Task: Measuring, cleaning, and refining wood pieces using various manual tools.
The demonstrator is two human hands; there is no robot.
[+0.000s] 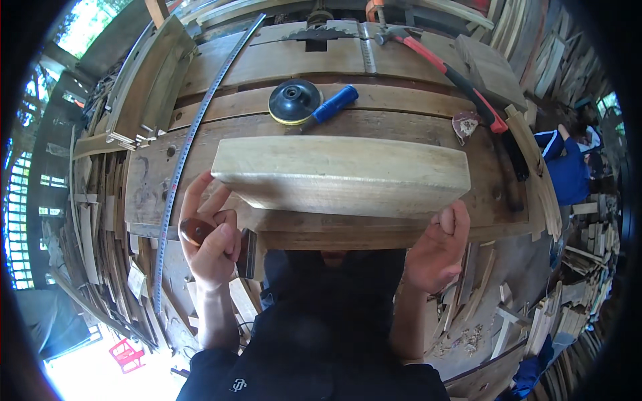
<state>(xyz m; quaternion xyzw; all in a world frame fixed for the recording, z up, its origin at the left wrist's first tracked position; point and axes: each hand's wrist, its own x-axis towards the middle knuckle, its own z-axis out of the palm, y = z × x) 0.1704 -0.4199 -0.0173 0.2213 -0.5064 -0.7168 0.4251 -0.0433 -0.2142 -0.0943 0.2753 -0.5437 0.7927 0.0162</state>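
While a pale wooden block rests raised at the workbench near edge, the right hand curls beneath its right end. The left hand closes around a brown-handled tool, fingertips touching the block's left end.

A worn plank workbench carries everything. On it lie a black sanding disc, touching a blue-handled tool, a red-handled hammer near the far right, a long steel rule running down the left side, and curved wooden slats stacked at the left edge.
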